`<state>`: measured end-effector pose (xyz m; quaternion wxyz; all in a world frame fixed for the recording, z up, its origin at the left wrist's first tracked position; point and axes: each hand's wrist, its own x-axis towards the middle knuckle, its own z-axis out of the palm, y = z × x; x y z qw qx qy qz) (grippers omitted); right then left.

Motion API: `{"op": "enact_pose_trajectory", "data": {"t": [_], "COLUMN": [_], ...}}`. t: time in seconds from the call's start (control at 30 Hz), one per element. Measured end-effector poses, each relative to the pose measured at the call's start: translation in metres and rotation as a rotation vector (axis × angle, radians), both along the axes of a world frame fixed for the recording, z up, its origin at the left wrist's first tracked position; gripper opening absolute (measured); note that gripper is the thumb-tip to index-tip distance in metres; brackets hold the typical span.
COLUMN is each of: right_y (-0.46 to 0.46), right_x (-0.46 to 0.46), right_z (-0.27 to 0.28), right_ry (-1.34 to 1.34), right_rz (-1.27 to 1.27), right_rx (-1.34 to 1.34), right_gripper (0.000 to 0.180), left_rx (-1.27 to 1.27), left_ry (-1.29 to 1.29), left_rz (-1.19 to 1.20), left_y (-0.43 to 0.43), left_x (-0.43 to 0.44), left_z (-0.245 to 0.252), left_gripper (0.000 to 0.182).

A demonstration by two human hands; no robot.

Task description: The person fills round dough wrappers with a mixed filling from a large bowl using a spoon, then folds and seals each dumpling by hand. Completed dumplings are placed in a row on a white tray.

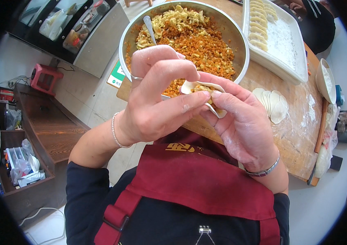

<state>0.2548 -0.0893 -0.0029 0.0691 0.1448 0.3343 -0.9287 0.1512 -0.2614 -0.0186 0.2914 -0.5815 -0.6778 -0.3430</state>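
Between my two hands is a round dough wrapper (188, 87) with a lump of yellow filling, its edges partly raised. My left hand (161, 98), wearing a ring, has its thumb on the filling and its index finger curled above. My right hand (237, 119) holds the wrapper from the other side, thumb at the filling and fingers behind. Beyond them stands a large metal bowl (246, 58) of chopped orange filling and scrambled egg, with a metal spoon (149, 29) in it. A fanned stack of dough wrappers (274, 105) lies on the floured wooden board right of my right hand.
A white tray (299, 69) holds rows of folded dumplings (257, 27) and flour at the upper right. Near the right edge are a bowl of flour (326, 79) and a wooden rolling pin (321, 127). Part of another person (317, 24) shows beyond the tray.
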Motion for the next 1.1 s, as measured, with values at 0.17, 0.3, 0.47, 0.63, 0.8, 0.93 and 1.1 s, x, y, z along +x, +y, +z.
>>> {"op": "enact_pose_trajectory", "data": {"t": [0.17, 0.3, 0.47, 0.63, 0.8, 0.93, 1.1], "right_y": [-0.002, -0.002, -0.002, -0.004, -0.005, -0.002, 0.019], "right_x": [0.002, 0.003, 0.005, 0.006, 0.003, -0.001, -0.026], "right_z": [-0.003, -0.004, -0.003, -0.001, 0.000, 0.000, 0.005], "right_ry": [0.017, 0.062, 0.077, 0.075, 0.042, 0.083, 0.274], "right_rz": [-0.004, 0.039, 0.018, -0.001, -0.029, -0.026, -0.141], "right_rx": [0.029, -0.007, -0.071, 0.010, -0.064, 0.020, 0.569], "right_gripper": [0.030, 0.030, 0.033, 0.045, 0.047, 0.046, 0.027], "left_rx": [-0.073, -0.099, -0.108, -0.090, -0.105, -0.035, 0.153], "left_ry": [-0.204, -0.405, -0.470, -0.479, -0.220, -0.257, -0.611], "left_rz": [0.045, 0.020, 0.028, 0.024, -0.041, -0.079, -0.098], "left_y": [-0.001, -0.001, -0.003, -0.002, -0.003, 0.001, -0.003], "left_x": [0.003, 0.003, 0.004, 0.003, -0.003, -0.006, -0.013], "left_z": [0.006, 0.007, 0.006, 0.006, 0.010, 0.009, 0.015], "left_gripper": [0.025, 0.017, 0.019, 0.026, 0.035, 0.021, 0.011]}}
